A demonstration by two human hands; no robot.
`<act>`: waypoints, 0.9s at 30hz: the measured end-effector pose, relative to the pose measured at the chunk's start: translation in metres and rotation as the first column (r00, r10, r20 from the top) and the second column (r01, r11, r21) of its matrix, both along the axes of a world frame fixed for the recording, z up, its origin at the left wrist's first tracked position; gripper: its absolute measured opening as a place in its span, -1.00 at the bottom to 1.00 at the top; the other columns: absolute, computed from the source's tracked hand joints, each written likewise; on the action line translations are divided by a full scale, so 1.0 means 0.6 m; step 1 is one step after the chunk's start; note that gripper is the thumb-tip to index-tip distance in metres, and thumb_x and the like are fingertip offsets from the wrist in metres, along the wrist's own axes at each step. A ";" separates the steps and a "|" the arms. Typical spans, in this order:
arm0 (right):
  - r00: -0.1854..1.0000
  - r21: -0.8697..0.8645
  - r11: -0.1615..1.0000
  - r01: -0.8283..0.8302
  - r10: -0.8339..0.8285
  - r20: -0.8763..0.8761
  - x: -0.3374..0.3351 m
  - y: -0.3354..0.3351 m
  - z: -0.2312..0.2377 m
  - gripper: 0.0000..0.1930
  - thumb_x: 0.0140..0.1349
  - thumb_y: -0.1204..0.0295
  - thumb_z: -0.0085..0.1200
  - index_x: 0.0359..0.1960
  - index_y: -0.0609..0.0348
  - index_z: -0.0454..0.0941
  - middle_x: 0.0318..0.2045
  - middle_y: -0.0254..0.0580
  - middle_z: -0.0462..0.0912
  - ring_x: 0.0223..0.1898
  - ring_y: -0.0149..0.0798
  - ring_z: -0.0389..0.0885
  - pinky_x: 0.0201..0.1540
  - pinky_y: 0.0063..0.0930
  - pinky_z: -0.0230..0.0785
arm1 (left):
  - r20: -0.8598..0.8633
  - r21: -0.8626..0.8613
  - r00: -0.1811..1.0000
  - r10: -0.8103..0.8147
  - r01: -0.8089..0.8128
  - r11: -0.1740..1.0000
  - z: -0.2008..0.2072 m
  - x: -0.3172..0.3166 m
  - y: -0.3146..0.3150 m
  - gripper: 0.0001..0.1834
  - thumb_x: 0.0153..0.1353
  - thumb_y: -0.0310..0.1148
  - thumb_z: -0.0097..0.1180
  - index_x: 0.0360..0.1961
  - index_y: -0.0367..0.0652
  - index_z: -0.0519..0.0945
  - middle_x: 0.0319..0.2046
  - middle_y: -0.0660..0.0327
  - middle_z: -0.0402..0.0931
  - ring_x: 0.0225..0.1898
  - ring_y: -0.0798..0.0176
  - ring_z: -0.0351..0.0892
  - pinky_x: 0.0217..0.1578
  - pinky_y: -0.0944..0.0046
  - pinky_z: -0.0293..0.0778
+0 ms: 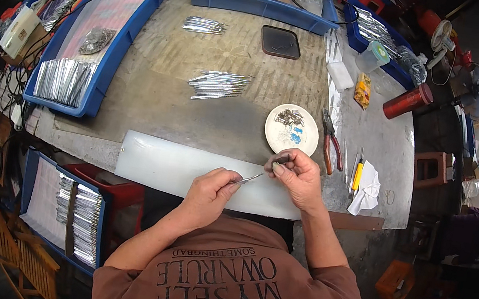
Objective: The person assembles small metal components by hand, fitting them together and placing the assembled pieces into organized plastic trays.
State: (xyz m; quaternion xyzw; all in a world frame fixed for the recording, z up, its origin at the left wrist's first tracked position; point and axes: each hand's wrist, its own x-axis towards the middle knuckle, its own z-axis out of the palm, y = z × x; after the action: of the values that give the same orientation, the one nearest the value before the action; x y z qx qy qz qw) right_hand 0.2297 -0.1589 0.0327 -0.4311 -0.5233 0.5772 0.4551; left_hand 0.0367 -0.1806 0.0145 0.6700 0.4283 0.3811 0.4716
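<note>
My left hand [209, 193] is closed, thumb and forefinger pinching a thin silver metal rod [249, 178] that points up and right. The rod's far end reaches toward my right hand [299, 179]. That hand is closed too, its fingertips pressed around something small and dark that I cannot make out. Both hands are over a pale whitish board [155, 159] along the table's near edge. Just beyond my right hand lies a cream plate [309, 140] with small metal pieces [288, 118] and bright blue bits [296, 136] on it.
Two bundles of silver rods [219, 86] lie mid-table, near a dark shallow tray [281, 42]. Red-handled pliers [331, 144], a yellow-handled tool [357, 175] and white tissue [367, 192] are at right. A blue tray [127, 45] of rods stands left; another blue tray [259, 7] is behind.
</note>
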 end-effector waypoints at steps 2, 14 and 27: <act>0.987 0.064 0.996 0.054 -0.044 -0.156 -0.009 -0.002 -0.010 -0.90 0.08 0.59 -0.01 -0.35 0.27 0.39 -0.47 -0.38 0.43 -0.47 -0.56 0.35 -0.39 -0.72 0.23 | 0.001 0.005 1.000 0.008 -0.008 1.000 -0.001 0.000 0.000 -0.90 0.08 -0.54 -0.04 -0.35 -0.33 0.44 -0.54 0.19 0.36 -0.57 0.40 0.30 -0.54 0.44 0.26; 0.952 -0.081 0.993 0.082 -0.102 -0.290 -0.025 -0.021 -0.031 -0.91 0.07 0.57 0.02 -0.38 0.24 0.39 -0.49 -0.40 0.42 -0.51 -0.58 0.30 -0.46 -0.75 0.16 | 0.032 -0.021 0.999 0.007 -0.006 1.000 0.005 0.000 -0.003 -0.90 0.08 -0.53 -0.03 -0.35 -0.32 0.44 -0.53 0.18 0.38 -0.54 0.36 0.33 -0.51 0.42 0.28; 0.992 -0.051 0.997 0.050 -0.055 -0.117 -0.031 -0.034 -0.025 -0.89 0.06 0.57 0.04 -0.37 0.28 0.41 -0.46 -0.40 0.45 -0.41 -0.59 0.38 -0.33 -0.74 0.26 | 0.032 0.031 0.999 0.022 -0.023 0.999 0.005 0.003 -0.007 -0.90 0.07 -0.52 -0.03 -0.36 -0.30 0.43 -0.52 0.14 0.41 -0.52 0.25 0.41 -0.49 0.36 0.32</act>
State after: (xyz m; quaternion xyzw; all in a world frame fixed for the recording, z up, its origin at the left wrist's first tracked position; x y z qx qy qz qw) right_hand 0.2109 -0.1796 0.0175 -0.4206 -0.4699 0.6019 0.4899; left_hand 0.0387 -0.1850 0.0174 0.6663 0.4225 0.4035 0.4634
